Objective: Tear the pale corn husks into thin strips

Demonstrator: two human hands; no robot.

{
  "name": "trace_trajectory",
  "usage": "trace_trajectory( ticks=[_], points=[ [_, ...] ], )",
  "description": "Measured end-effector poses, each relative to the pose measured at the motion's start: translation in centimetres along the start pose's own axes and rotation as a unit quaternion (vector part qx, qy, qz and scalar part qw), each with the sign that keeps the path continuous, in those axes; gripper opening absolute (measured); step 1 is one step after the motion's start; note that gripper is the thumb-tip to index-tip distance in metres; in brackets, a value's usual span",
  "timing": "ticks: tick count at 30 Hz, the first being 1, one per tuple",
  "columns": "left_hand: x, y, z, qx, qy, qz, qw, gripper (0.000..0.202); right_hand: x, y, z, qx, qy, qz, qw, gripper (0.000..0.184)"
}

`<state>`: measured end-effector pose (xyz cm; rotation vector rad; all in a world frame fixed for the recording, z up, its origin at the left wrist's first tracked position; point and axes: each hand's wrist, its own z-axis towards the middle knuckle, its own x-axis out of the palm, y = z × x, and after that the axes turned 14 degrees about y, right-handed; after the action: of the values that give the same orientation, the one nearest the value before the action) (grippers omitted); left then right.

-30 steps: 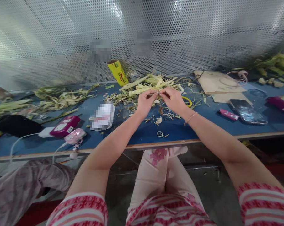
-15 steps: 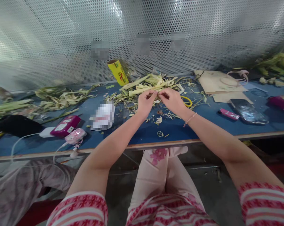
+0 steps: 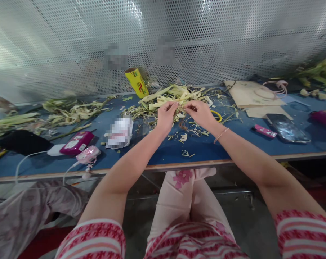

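Just in front of a heap of pale green corn husks, my left hand has its thumb and fingers pinched together. My right hand faces it, also pinching, with a narrow gap between the two sets of fingertips. Whatever small piece sits in either pinch is too fine to make out. Below the fingers lie shredded husk scraps and a brownish curl. A yellow ring rests close to my right wrist.
A yellow cardboard tube leans by the perforated metal panel. Left on the blue table are a white packet, a purple power bank and a cable. Brown paper and a phone lie right. Another person's leg shows at lower left.
My hands have drawn slightly apart, widening the space between their fingertips. Both stay pinched, and the brownish curl below them shows more. The view has shifted slightly.
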<state>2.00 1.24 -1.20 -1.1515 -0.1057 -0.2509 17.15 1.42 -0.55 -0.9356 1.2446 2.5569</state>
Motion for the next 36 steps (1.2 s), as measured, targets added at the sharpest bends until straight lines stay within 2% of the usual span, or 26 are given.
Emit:
trace_trajectory(
  ticks=[9, 18, 22, 29, 36],
  points=[
    [0.7, -1.0, -0.2, -0.068, 0.000, -0.095, 0.993, 0.026, -0.8, -1.5, 0.4, -0.066, -0.006, -0.111, 0.992, 0.013],
    [0.9, -1.9, -0.5, -0.105, 0.023, -0.156, 0.982, 0.027, -1.6, -0.9, 0.1, -0.123, 0.030, -0.134, 0.983, 0.018],
    [0.9, -2.4, -0.7, -0.110, 0.041, -0.141, 0.983, 0.027, -1.5, -0.8, 0.0, -0.104, 0.028, -0.115, 0.987, 0.016],
    [0.6, -2.2, -0.4, -0.095, 0.056, -0.080, 0.991, 0.024, -0.4, -0.2, -0.1, 0.004, 0.055, -0.055, 0.997, 0.009],
    [0.2, -0.9, -0.3, -0.038, 0.071, 0.035, 0.996, 0.022, -0.1, 0.4, -0.5, -0.008, 0.060, -0.057, 0.997, 0.010]
  ],
)
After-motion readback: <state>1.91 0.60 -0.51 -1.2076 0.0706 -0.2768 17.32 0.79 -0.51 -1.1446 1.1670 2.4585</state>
